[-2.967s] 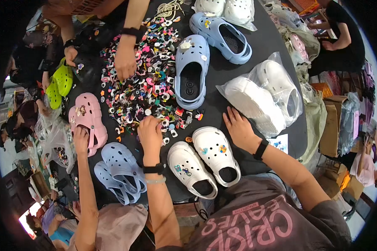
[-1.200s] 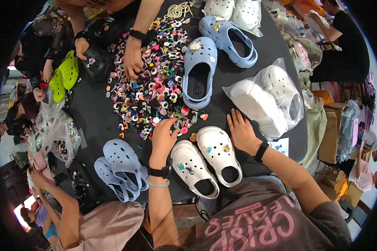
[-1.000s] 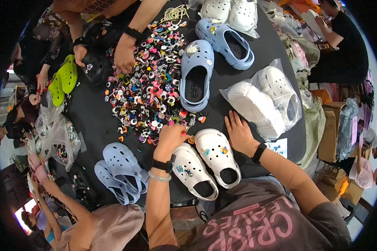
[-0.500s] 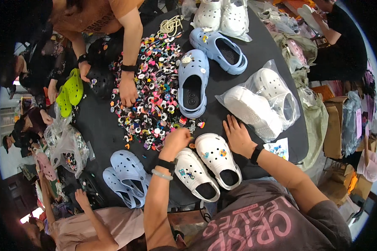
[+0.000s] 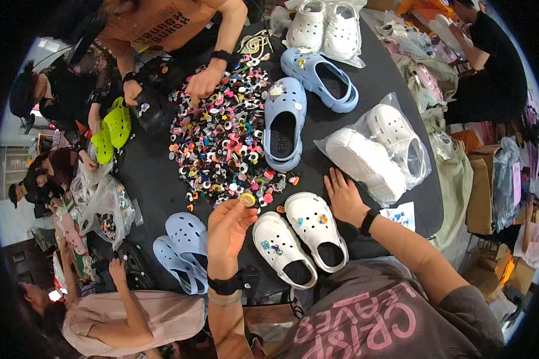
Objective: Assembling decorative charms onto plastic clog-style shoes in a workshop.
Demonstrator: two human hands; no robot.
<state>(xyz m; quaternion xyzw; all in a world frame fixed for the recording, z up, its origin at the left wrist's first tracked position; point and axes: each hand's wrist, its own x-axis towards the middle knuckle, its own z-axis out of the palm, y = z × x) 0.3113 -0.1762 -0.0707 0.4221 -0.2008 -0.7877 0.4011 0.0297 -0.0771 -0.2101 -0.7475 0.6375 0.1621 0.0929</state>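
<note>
Holding a round yellow charm (image 5: 247, 199) up, we seem to be choosing.
Left hand (image 5: 227, 226) pinches it by the near edge of the charm pile (image 5: 224, 140), beside the white clogs (image 5: 296, 209); right hand (image 5: 348, 202) lies open, palm down on the black table (image 5: 315, 172). Next move likely calls for keeping that fingertip pinch while turning the charm.

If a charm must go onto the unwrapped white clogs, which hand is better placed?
Probably the left hand: it pinches a round yellow charm near the unwrapped white clogs. The right hand lies palm down on the black table.
</note>
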